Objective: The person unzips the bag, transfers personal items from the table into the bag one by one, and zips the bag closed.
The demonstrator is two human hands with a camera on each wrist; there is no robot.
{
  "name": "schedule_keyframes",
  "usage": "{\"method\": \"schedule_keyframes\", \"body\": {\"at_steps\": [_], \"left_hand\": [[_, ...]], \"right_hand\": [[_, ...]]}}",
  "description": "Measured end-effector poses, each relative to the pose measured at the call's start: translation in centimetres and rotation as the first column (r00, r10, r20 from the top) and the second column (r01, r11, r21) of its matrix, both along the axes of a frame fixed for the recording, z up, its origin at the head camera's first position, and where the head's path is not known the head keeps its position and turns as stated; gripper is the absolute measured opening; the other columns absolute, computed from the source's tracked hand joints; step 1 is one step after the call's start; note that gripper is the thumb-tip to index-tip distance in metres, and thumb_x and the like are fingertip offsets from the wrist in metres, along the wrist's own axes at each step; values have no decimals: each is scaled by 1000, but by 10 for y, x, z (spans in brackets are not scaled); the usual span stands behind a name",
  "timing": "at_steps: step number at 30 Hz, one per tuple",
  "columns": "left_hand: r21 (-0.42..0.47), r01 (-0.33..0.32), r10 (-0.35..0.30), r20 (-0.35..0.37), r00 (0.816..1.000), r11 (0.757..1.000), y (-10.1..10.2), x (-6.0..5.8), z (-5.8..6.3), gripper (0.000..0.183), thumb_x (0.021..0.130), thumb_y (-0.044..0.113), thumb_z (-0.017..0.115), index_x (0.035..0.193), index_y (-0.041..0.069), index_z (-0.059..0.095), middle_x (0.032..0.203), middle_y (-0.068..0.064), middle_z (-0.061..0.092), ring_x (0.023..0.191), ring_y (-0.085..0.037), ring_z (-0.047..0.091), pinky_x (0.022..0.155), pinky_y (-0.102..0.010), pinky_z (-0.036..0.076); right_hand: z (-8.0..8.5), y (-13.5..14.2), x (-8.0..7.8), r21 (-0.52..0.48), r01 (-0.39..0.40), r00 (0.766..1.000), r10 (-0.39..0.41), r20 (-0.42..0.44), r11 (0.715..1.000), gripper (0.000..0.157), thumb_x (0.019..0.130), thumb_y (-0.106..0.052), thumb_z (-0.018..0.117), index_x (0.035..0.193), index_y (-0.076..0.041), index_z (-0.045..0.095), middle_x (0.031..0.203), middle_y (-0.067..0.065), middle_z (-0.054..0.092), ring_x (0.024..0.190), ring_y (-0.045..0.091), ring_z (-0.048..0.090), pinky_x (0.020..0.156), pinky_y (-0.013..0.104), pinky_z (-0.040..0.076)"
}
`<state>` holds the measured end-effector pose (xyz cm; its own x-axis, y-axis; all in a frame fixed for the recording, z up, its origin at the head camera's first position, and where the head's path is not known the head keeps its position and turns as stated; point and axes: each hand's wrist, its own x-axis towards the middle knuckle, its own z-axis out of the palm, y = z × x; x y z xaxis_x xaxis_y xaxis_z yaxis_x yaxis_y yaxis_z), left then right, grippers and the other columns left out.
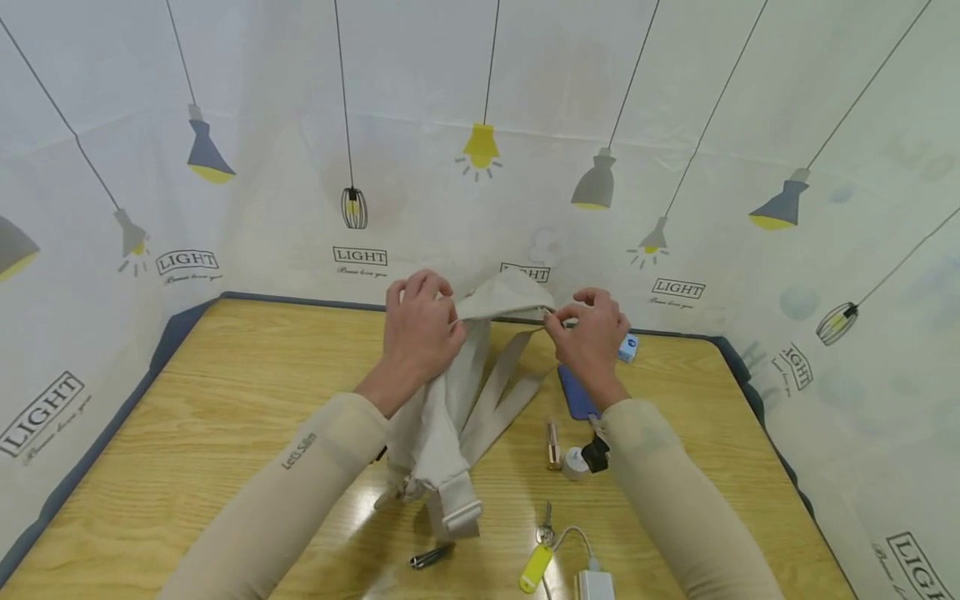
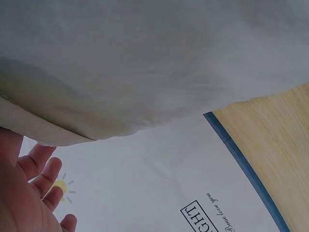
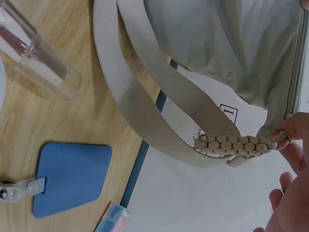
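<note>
A beige fabric bag (image 1: 504, 296) is held up near the table's back edge, its lower part and webbing straps (image 3: 130, 96) hanging down to the wood. My left hand (image 1: 422, 325) pinches the bag's upper left edge. My right hand (image 1: 592, 342) pinches the opposite upper corner, at the end of a zipper (image 3: 298, 63). A braided cord pull (image 3: 236, 144) hangs by the right fingertips. In the left wrist view, the bag's cloth (image 2: 169, 58) fills the upper part. A strap buckle (image 1: 461, 515) lies on the table toward me. The bag's inside is hidden.
To the right lie a blue flat case (image 1: 576, 393), a small light-blue box (image 1: 628, 347), a clear-capped cosmetic tube (image 1: 553, 446) and a round white container (image 1: 576, 463). Nearer are nail clippers (image 1: 431, 557), keys with a yellow tag (image 1: 535, 569) and a white charger (image 1: 596, 585) with cable.
</note>
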<state>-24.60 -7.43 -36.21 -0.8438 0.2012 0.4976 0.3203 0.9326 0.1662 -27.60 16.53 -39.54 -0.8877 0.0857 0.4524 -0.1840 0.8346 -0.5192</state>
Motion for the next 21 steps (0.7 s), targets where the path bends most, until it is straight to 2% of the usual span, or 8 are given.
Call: {"method": "schedule_keyframes", "body": {"at_steps": [9,13,16,21], "left_hand": [[-3,11,-11,1,1000,1000,1,2,0,18,85,21,62,71,11,68,115,0,60,123,-23,45,103,-47,31],[36,29,-31,65,997,999,0,4,0,18,86,23,62,72,13,68,115,0,59,123,-24,45,104,-48,31],[62,18,-27,132,991,998,-4,5,0,21,88,30,63,75,16,70,116,0,58,123,-24,44,106,-50,30],[42,17,-24,181,983,999,-8,8,0,28,91,43,60,83,19,74,119,-1,57,126,-26,43,107,-52,30]], "right_hand": [[4,3,-1,5,4,1000,-4,-2,1000,28,90,-32,65,78,-8,74,126,11,53,120,33,45,104,60,23],[2,3,0,-14,-2,1000,2,25,1000,28,91,-32,64,80,-8,73,126,11,53,120,33,45,103,60,23],[0,4,2,-27,-9,998,10,56,1000,28,91,-32,64,82,-8,73,126,12,52,120,34,44,104,60,23],[-2,6,6,-36,-19,997,22,79,999,29,93,-33,63,89,-7,75,129,13,52,122,35,44,106,61,22]]}}
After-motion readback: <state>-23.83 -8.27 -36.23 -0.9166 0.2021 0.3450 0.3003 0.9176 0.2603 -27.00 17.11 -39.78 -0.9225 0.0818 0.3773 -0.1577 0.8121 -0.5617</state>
